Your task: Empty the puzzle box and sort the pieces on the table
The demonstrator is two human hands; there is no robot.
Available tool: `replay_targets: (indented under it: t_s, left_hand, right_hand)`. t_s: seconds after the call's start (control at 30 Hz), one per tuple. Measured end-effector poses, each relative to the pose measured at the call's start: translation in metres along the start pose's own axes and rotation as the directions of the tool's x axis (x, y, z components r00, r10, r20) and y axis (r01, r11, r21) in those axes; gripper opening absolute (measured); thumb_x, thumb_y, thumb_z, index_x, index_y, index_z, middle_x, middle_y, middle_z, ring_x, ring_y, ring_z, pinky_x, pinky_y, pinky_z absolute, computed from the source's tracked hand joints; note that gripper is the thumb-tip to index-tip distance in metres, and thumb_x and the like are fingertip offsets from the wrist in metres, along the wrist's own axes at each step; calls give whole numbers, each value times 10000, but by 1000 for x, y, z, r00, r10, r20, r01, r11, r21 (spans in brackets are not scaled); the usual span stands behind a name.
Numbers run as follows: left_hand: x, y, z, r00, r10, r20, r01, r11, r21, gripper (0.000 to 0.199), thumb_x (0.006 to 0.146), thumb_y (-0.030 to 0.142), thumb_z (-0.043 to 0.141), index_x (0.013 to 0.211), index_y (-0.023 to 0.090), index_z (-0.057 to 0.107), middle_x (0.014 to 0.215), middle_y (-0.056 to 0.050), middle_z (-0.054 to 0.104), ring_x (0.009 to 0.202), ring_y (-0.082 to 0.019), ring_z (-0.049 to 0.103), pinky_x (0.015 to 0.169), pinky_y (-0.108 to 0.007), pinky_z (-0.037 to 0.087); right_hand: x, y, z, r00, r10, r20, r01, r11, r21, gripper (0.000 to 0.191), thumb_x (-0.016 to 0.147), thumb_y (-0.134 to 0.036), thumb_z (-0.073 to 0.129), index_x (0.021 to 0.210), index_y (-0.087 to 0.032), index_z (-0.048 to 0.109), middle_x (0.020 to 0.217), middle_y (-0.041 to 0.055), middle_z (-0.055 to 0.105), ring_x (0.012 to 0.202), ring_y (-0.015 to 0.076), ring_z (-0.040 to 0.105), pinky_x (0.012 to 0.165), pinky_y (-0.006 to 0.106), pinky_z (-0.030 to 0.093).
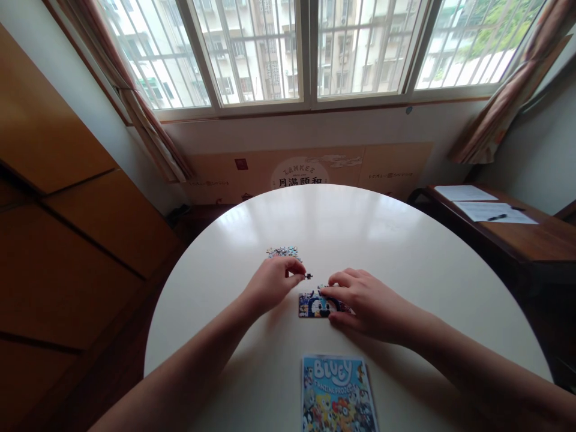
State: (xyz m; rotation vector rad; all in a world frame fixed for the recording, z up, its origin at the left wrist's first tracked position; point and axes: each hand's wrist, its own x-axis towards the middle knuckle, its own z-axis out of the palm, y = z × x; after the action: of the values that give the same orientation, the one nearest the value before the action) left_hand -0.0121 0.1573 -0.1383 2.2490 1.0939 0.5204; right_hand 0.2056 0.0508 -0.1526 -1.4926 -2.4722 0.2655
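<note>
A small dark puzzle piece (308, 276) is pinched between the thumb and fingertips of my left hand (275, 281), above the white table. Just behind that hand lies a pile of loose puzzle pieces (283, 251). My right hand (360, 302) rests with spread fingers on the right part of a partly joined puzzle (316, 306), which shows a blue cartoon face. Its fingers cover the puzzle's right side. Nearer to me, a "Bluey" picture sheet or cover (338, 393) lies on the table.
The round white table (216, 264) fills the middle. At the right, a brown wooden table (549, 240) holds papers (477, 211) and a dark pen. Wooden cabinets (90, 240) stand at the left. Behind are a printed box panel, curtains and barred windows.
</note>
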Motion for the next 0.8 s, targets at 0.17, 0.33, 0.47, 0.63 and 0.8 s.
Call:
replay_targets:
  t_s: [0.17, 0.33, 0.47, 0.63, 0.8]
  left_hand:
    - [15, -35, -41, 965, -169, -200, 150, 983, -107, 172, 793, 296, 644, 887, 193, 745, 877, -42, 769, 814, -219, 705, 798, -339, 552]
    - [25, -57, -49, 930, -265, -255, 262, 964, -49, 149, 751, 301, 685, 831, 191, 745, 859, -52, 767, 814, -232, 704, 799, -337, 544]
    - [28, -63, -40, 926, -283, -252, 294, 956, 6, 159, 768, 308, 678, 854, 195, 750, 871, -48, 764, 821, -227, 694, 768, -318, 525]
    - [26, -64, -41, 919, -227, -323, 287, 946, 152, 206, 840, 350, 633, 920, 211, 763, 904, -38, 746, 780, -215, 657, 716, -316, 488]
    - [14, -32, -28, 960, -33, -277, 105, 963, 250, 196, 892, 304, 598, 932, 204, 761, 915, -41, 722, 732, -190, 621, 719, -323, 483]
  right_hand:
    - [0, 1, 2, 1000, -18, -9, 18, 1000, 2, 366, 901, -372, 628, 1254, -275, 640, 1176, 84, 610, 1044, 226, 547, 916, 389, 430]
    - [0, 1, 3, 1000, -15, -6, 15, 1000, 1, 359, 914, -371, 605, 1260, -282, 632, 1194, 77, 607, 1059, 233, 550, 926, 409, 434]
    - [1, 1, 6, 1000, -18, -14, 18, 1000, 1, 363, 914, -380, 601, 1266, -297, 623, 1217, 68, 601, 1081, 237, 548, 944, 420, 433]
    - [2, -4, 7, 1000, -9, -29, 9, 1000, 3, 423, 916, -366, 597, 1333, -303, 568, 1245, 74, 597, 1092, 237, 549, 945, 418, 431]
    - [0, -1, 0, 999, -1, -42, 1, 1000, 8, 431, 892, -387, 647, 1307, -292, 581, 1243, 62, 606, 1063, 220, 566, 921, 394, 437]
